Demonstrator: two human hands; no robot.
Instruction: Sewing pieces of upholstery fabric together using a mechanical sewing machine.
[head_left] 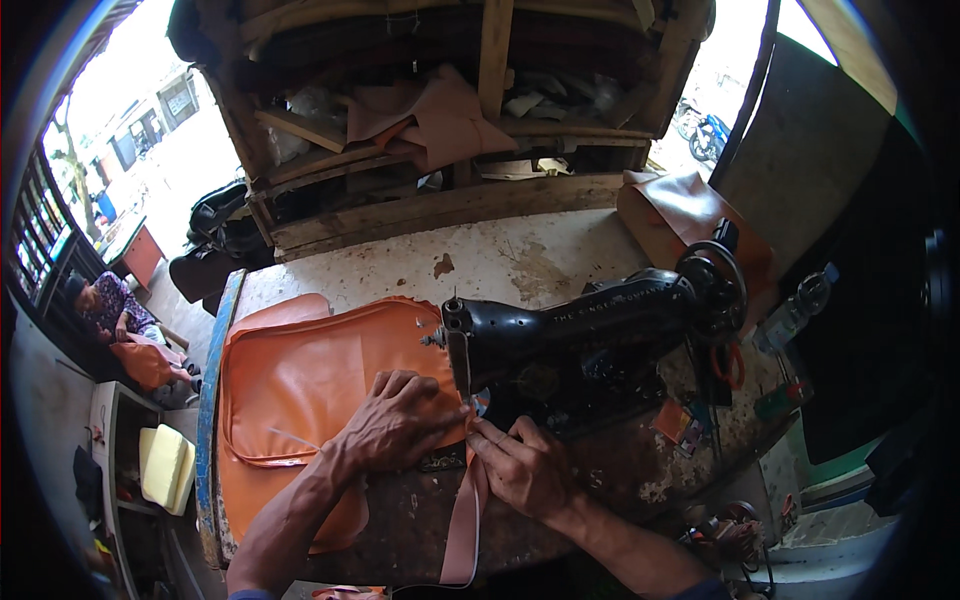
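Observation:
A black sewing machine (580, 325) stands on the worktable, its needle end at the left. Beside the needle lies an orange leather-like cover (295, 375) with a raised, seamed border. My left hand (400, 425) presses on the cover's right part with bent fingers gripping the material, the fingertips close to the needle. Just right of the needle, my right hand (525, 468) pinches a narrow strip (464, 530) of the same material, pale on its back. The strip hangs down toward the table's front edge. My hands partly hide the spot under the needle.
Behind the worktable (400, 255) stands a wooden frame (450, 210) stuffed with scraps. A folded orange sheet (690, 205), a plastic bottle (795, 310) and orange-handled scissors (728, 367) lie right. Yellow foam blocks (165, 470) sit on a shelf at left. Another person (125, 315) sits far left.

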